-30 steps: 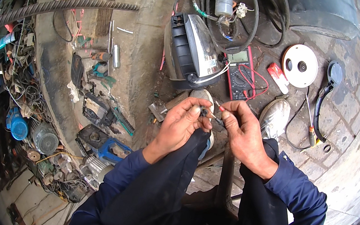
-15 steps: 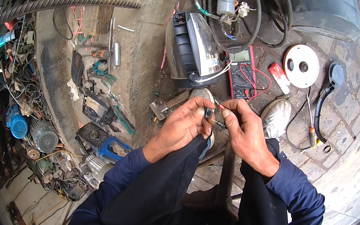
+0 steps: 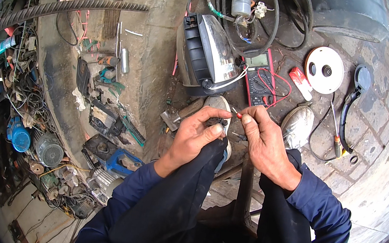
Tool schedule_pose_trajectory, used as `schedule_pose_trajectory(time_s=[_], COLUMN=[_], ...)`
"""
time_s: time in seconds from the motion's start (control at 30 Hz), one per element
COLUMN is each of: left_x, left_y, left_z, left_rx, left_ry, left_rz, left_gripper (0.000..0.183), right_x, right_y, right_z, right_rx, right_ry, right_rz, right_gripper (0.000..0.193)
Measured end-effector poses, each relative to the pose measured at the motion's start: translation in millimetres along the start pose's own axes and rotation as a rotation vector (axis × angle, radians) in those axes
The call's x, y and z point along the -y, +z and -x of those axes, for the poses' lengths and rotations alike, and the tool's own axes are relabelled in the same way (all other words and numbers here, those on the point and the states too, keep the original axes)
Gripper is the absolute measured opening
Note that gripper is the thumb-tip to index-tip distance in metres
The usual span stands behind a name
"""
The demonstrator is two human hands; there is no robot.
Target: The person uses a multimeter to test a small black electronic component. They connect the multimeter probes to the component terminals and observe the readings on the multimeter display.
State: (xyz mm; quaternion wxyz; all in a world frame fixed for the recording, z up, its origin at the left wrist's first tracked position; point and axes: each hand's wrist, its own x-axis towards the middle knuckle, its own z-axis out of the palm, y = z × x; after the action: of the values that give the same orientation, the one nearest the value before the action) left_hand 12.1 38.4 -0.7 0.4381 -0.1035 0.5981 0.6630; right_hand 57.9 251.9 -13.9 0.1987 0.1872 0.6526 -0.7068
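“Red probe [image 3: 238,115], pinched by the right hand [image 3: 266,144]. And the left hand [image 3: 192,138]?”

“Gripping a small dark part [image 3: 219,122], partly hidden by its fingers, near the probe.”

“How far along?”

“Kettle [image 3: 216,57] and round white base [image 3: 323,82] lie apart beyond the hands, so separating them looks done. Probing seems unfinished; those two aren't joined, and I can't tell any result.”

The floor [image 3: 373,117] is made of grey paving stones, with dark joints and some stains. To the left of it runs a worn concrete strip [image 3: 155,66]. Toward the right, the ground [image 3: 378,192] looks paler, and the light is soft.
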Motion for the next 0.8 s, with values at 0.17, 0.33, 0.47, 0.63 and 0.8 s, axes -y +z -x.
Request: schedule_pose_trajectory(time_s=[0.17, 0.33, 0.47, 0.63, 0.8], left_x=[2.5, 8.3, 8.6, 8.1, 6.5], left_y=[7.0, 8.6, 7.4, 7.5, 7.0], left_z=[2.8, 1.0, 1.6, 1.1, 0.3], left_rx=[0.004, 0.014, 0.021, 0.014, 0.013], left_ry=[0.039, 0.09, 0.098, 0.07, 0.127], left_rz=[-0.025, -0.043, -0.015, 0.053, 0.004], left_gripper=[0.031, 0.029, 0.03, 0.029, 0.024], right_x=[-2.9, -5.7, -8.1, -7.0, -4.7], right_y=[2.1, 4.4, 6.1, 6.2, 4.7], right_z=[-1.1, 0.2, -0.5, 0.0, 0.6], right_rx=[-0.011, -0.005, -0.008, -0.012, 0.005], right_ry=[0.067, 0.116, 0.085, 0.062, 0.057], right_rz=[-0.041, -0.041, -0.024, -0.021, -0.031], right_gripper=[0.019, 0.018, 0.017, 0.017, 0.017])
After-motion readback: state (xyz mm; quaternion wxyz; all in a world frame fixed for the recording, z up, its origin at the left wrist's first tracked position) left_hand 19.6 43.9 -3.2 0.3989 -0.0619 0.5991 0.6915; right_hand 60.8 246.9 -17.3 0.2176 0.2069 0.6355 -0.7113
